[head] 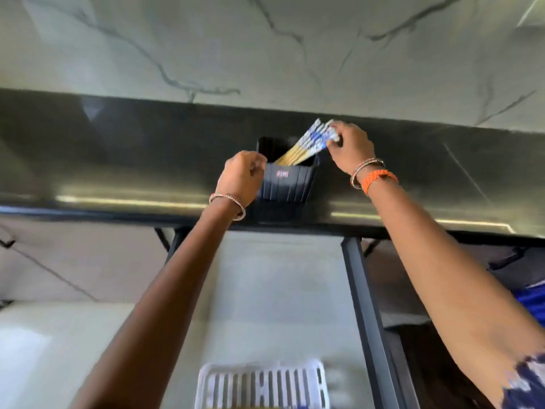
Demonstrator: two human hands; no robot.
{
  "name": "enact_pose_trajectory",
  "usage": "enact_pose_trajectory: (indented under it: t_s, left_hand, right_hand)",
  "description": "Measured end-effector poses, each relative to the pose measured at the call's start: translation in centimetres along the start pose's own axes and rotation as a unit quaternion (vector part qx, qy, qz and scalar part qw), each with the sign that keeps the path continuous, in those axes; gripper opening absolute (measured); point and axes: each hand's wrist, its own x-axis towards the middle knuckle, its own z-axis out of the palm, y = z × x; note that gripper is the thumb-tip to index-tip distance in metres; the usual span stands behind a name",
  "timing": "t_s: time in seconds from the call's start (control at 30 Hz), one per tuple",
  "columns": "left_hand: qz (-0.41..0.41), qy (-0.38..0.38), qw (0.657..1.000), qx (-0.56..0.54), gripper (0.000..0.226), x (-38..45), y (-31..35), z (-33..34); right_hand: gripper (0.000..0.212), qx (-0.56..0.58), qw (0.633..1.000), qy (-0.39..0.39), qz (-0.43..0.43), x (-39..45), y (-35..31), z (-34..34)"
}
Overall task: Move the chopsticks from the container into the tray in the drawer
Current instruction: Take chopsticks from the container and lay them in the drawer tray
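Note:
A dark ribbed container (284,184) stands on the black countertop (118,160) near its front edge. Several chopsticks (306,144) with yellow shafts and blue-and-white tops lean out of it toward the upper right. My right hand (351,147) pinches their patterned tops. My left hand (243,177) grips the container's left rim with curled fingers. Below, a white slatted tray (262,385) lies in the open drawer (280,305) at the bottom of the view.
A marble-patterned wall (265,48) rises behind the countertop. A black drawer rail or frame (368,320) runs along the drawer's right side. Dark and blue things (530,299) show at the far right, blurred.

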Motion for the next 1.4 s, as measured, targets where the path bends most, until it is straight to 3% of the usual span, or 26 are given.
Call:
enact_pose_trajectory:
  t_s: [0.1, 0.27, 0.43, 0.67, 0.8, 0.93, 1.03, 1.1, 1.17, 1.27, 1.33, 1.4]
  left_hand:
    - [0.028, -0.017, 0.999, 0.03, 0.027, 3.7, -0.6, 1.3]
    - [-0.026, -0.08, 0.993, 0.079, 0.031, 5.5, -4.0, 3.9]
    - [-0.046, -0.036, 0.997, 0.048, 0.033, 5.1, -5.3, 5.3]
    - [-0.046, -0.039, 0.995, 0.077, 0.04, 5.0, -4.0, 5.4]
    - [0.001, -0.011, 0.995, 0.101, 0.048, 4.1, -2.7, 4.5]
    - [0.068, 0.056, 0.992, 0.095, 0.054, 2.6, 0.6, 3.0]
    - [0.089, 0.069, 0.984, 0.141, 0.059, 0.1, 2.4, 2.0]
    - [0.087, 0.08, 0.981, 0.151, 0.05, -2.4, 2.5, 1.0]
    - [0.083, 0.068, 0.98, 0.166, 0.032, -5.7, 1.1, 0.0]
    - [0.043, -0.085, 0.979, 0.181, 0.021, -11.2, -2.5, -0.7]
    - [-0.008, -0.197, 0.962, 0.19, 0.02, -15.4, -5.0, 0.0]
    - [-0.03, -0.261, 0.943, 0.205, 0.02, -19.7, -7.0, 1.4]
  right_hand:
    - [0.04, -0.026, 0.999, -0.042, 0.02, 5.9, 0.9, 1.2]
    - [0.033, 0.008, 0.989, -0.147, 0.018, 10.4, 1.3, 3.8]
    - [0.013, 0.014, 0.99, -0.136, -0.019, 12.0, 1.4, 4.4]
    - [0.013, 0.073, 0.996, -0.031, -0.04, 12.7, 0.8, 2.3]
    - [0.014, 0.108, 0.99, 0.086, -0.03, 11.3, 0.3, -1.4]
    - [0.017, 0.231, 0.936, 0.261, -0.042, 3.9, -1.1, -4.2]
    - [0.013, 0.369, 0.883, 0.29, -0.007, -3.7, -1.8, -3.4]
    - [0.011, 0.444, 0.856, 0.264, 0.029, -8.3, -2.3, -2.1]
    - [0.011, 0.462, 0.856, 0.22, 0.068, -12.7, -2.4, -0.2]
    - [0.009, 0.461, 0.868, 0.14, 0.124, -19.3, -1.7, 3.0]
    - [0.011, 0.342, 0.931, 0.07, 0.101, -23.7, -0.4, 5.3]
    - [0.017, 0.137, 0.99, -0.021, 0.026, -27.7, 0.5, 7.3]
